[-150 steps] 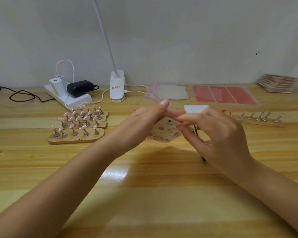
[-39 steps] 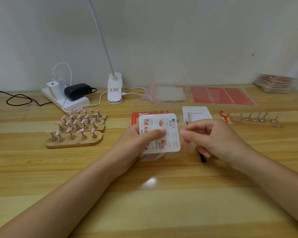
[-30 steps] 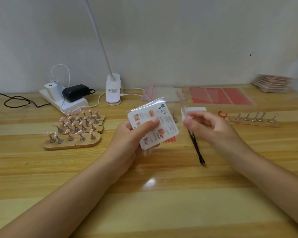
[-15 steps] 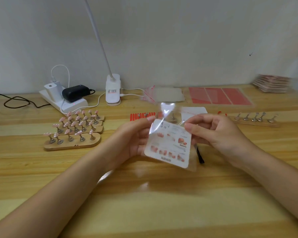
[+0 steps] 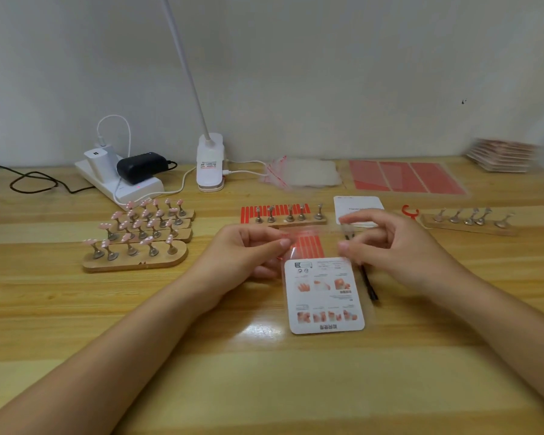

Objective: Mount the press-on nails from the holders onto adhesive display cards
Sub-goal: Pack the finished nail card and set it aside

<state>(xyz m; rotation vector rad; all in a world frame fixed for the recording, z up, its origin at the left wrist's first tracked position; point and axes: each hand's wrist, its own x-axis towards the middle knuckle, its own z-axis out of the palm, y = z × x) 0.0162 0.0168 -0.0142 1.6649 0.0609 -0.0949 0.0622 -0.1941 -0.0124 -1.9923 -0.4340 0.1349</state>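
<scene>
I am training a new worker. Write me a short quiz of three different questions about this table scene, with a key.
1. True or false: the wooden holders at the left carry pink nails.
2. What do both hands hold? A) tweezers B) a clear bag with a printed card C) the lamp
3. Fill in: the holder just beyond the hands has ___ nails on its stands.

Key: 1 true. 2 B: left hand and right hand pinch the top of the clear bag around the printed card. 3 no.
</scene>
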